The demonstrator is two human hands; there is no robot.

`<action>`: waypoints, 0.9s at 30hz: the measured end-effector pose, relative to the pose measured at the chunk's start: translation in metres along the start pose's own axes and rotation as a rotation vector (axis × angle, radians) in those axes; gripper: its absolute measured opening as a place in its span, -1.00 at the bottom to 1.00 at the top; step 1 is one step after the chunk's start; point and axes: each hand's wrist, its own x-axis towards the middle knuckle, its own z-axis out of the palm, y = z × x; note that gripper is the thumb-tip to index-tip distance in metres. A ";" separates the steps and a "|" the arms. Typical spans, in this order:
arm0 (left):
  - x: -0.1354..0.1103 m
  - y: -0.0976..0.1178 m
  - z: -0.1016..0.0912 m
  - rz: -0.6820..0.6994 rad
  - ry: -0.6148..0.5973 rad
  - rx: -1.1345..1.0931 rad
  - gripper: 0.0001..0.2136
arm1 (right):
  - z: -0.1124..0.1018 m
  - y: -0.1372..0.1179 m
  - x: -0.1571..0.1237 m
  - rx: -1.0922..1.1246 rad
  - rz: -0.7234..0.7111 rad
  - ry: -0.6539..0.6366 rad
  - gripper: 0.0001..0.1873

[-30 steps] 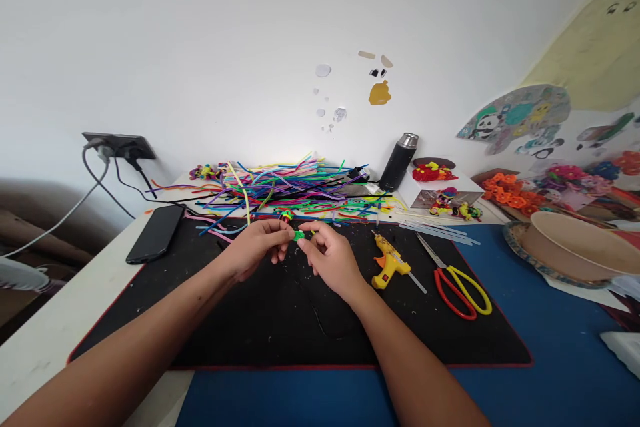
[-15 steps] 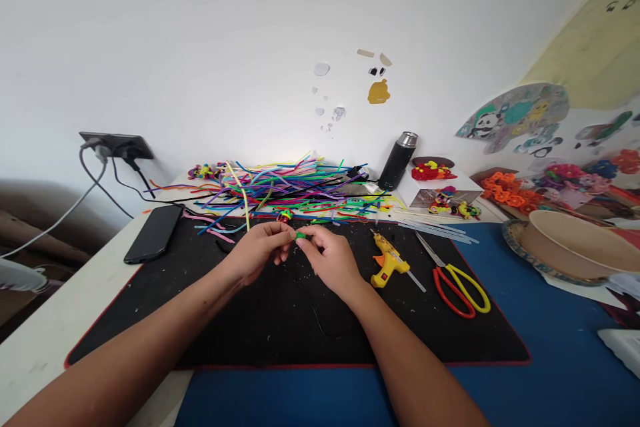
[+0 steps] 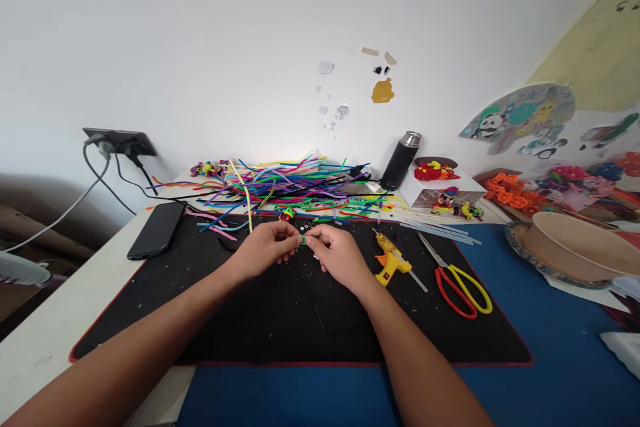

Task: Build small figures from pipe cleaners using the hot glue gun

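Observation:
Over the black mat (image 3: 280, 327), my left hand (image 3: 265, 250) and my right hand (image 3: 337, 255) meet at the fingertips. Both pinch a small green pipe-cleaner piece (image 3: 303, 239) between them, fingers closed on it. Only a sliver of the green piece shows. Just beyond the hands lies a small red and green pipe-cleaner figure (image 3: 287, 214), and behind it a big heap of coloured pipe cleaners (image 3: 295, 183).
A yellow glue gun (image 3: 391, 262) and red-and-yellow scissors (image 3: 460, 283) lie right of my hands, with clear glue sticks (image 3: 440, 228) behind. A black phone (image 3: 157, 229) lies left, a black flask (image 3: 400, 160) at the back, a paper bowl (image 3: 575, 243) far right.
My hands have drawn closer together, the right hand turning palm down, so the green piece is now mostly hidden between the fingertips.

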 end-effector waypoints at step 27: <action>0.002 -0.003 -0.004 0.053 -0.014 0.006 -0.61 | -0.030 0.000 0.008 -0.867 0.176 0.000 -0.67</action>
